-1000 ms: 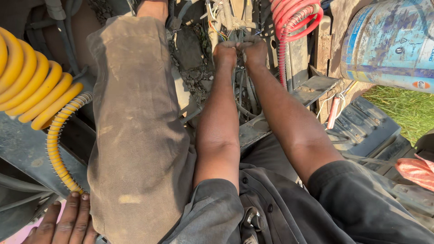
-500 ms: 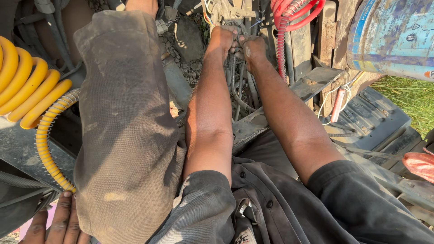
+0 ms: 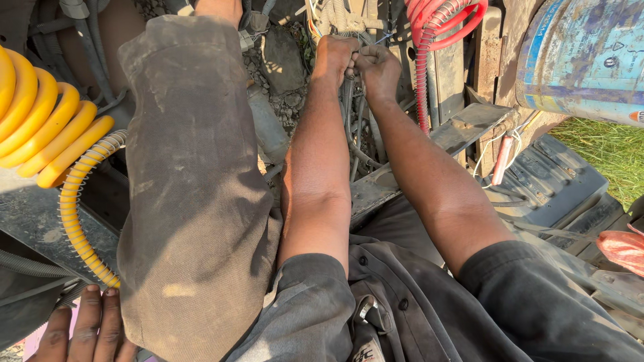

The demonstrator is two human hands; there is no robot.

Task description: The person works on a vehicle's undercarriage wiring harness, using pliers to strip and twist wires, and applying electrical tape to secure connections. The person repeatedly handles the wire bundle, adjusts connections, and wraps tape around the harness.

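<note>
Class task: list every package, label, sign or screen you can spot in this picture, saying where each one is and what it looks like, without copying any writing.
Drum: top right, above the grass; round, worn blue, with dirt streaks.
Drum markings: on the drum's side; small dark symbols, one triangular, one round.
Drum band: along the drum's lower edge at the right; white strip with a red patch.
Screens or signs: none in view.
</note>
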